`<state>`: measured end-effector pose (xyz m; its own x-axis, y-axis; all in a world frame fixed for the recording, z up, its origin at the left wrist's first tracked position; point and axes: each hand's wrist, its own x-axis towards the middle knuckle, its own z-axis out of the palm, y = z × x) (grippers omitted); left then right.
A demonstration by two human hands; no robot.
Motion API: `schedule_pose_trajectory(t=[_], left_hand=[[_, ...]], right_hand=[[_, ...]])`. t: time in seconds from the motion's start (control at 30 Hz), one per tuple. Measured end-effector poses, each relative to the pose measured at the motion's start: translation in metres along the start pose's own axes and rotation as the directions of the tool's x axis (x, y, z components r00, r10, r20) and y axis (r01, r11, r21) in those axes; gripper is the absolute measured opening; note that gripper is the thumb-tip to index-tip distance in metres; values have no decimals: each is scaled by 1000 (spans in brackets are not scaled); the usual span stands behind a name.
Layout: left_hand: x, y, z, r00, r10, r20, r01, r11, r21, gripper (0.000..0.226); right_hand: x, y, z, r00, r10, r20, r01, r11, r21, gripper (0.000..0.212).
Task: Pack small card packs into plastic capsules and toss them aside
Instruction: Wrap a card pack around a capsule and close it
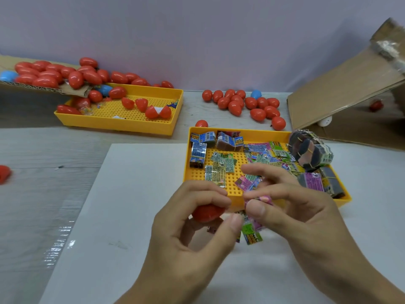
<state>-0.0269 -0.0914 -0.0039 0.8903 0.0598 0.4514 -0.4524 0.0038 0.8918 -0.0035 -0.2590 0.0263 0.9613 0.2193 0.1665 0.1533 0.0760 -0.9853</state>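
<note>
Holding a red capsule half point(208, 212) in our left hand point(188, 229), fingers curled over its smooth, glossy shell, we keep it just left of the card packs point(252, 229) that our right hand point(291, 216) pinches between thumb and fingertips. The packs sit directly to the right of the capsule, touching or nearly touching our left thumb, so the coming move is, we judge, a short push leftward into the shell. We cannot tell which way the capsule's open mouth faces, since our fingers hide it. The packs are thin, flat, crinkly foil rectangles, green and pink, hanging with their long axis roughly downward; we think they need folding or turning to fit the rounded, egg-shaped cavity. Both hands are equally near, meeting over the white sheet point(131, 216).

Just beyond our hands stands the near yellow tray point(219, 195), a rigid plastic box with a perforated floor, holding more loose packs and a banded bundle point(311, 150). Farther back, closed red capsules point(247, 105) lie scattered on the table, and a second yellow tray point(122, 125) holds open halves.
</note>
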Motion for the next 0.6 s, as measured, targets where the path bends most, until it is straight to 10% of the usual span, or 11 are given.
schedule_pose_trajectory(t=[0.4, 0.6], left_hand=[[3, -6, -1, 994, -94, 58, 102, 985, -141, 3], [3, -6, -2, 993, -102, 57, 109, 983, -146, 7]], right_hand=[[1, 2, -1, 998, 62, 3, -62, 997, 48, 56], [-4, 4, 3, 998, -63, 7, 63, 987, -148, 27]])
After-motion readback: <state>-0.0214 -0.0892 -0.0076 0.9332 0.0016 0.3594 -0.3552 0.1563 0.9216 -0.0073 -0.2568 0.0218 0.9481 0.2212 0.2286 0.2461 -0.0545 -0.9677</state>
